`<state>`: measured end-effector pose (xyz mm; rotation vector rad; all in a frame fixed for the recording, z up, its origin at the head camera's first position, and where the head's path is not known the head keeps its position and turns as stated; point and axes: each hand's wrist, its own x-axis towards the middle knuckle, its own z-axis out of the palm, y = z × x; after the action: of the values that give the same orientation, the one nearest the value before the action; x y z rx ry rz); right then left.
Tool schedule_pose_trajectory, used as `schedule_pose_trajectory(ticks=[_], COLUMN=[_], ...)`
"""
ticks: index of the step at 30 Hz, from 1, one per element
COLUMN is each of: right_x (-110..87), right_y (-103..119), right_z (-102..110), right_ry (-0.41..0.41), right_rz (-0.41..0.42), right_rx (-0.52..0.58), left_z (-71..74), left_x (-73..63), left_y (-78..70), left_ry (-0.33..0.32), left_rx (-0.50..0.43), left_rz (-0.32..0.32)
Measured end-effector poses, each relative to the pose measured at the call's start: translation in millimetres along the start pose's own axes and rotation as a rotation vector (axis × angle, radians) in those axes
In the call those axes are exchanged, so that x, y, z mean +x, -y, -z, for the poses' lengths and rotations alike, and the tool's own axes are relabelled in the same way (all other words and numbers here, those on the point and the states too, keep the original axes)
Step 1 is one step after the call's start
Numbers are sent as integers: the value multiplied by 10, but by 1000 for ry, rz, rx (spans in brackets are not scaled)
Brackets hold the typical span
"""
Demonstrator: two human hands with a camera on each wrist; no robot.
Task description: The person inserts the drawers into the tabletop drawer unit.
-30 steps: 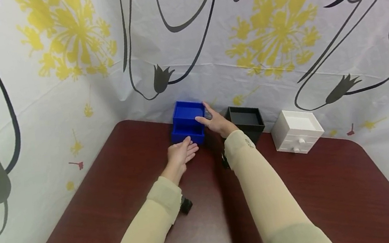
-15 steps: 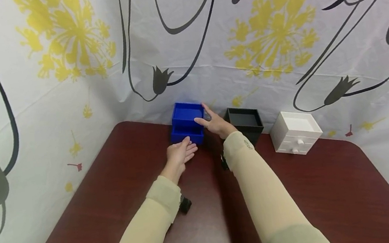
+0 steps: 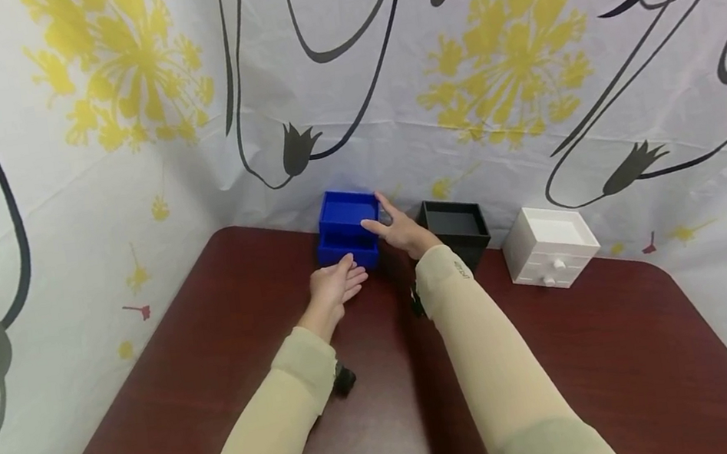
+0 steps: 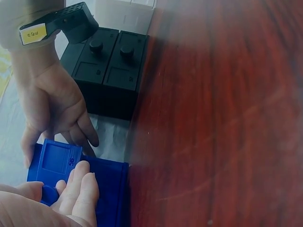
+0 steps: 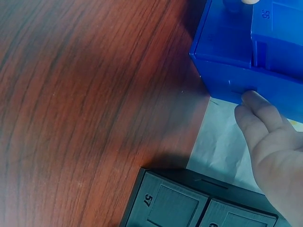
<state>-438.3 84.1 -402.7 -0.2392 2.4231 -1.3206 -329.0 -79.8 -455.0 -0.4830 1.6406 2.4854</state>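
A blue two-drawer box (image 3: 348, 207) stands at the back of the table, with its upper drawer (image 3: 347, 247) pulled part way out. That drawer's front (image 4: 57, 158) is marked 56. My left hand (image 3: 330, 287) is at the front of the box; in the left wrist view, thumb and forefinger pinch the round blue knob (image 4: 49, 195). The other fingers stretch out over the box front. My right hand (image 3: 406, 232) is on the box's right side, thumb and forefinger spread along the upper edge. In the right wrist view, its fingertips (image 5: 253, 97) touch the side wall.
A black drawer box (image 3: 455, 220) sits just right of my right hand, partly behind the sleeve. Further right stands a white drawer box (image 3: 553, 243) with two knobs. A patterned cloth (image 3: 344, 90) hangs along the back edge of the dark red table (image 3: 604, 348).
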Motion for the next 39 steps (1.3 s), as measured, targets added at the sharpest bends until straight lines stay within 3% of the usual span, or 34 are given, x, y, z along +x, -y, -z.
schedule_pose_trajectory(ticks=[39], right_x=[7], right_y=[-22], right_z=[14], right_ry=[24], right_rz=[23], right_rx=[42], left_z=[9], left_x=[103], left_y=[-21], left_ry=[29], left_rx=[23], left_rz=[-1])
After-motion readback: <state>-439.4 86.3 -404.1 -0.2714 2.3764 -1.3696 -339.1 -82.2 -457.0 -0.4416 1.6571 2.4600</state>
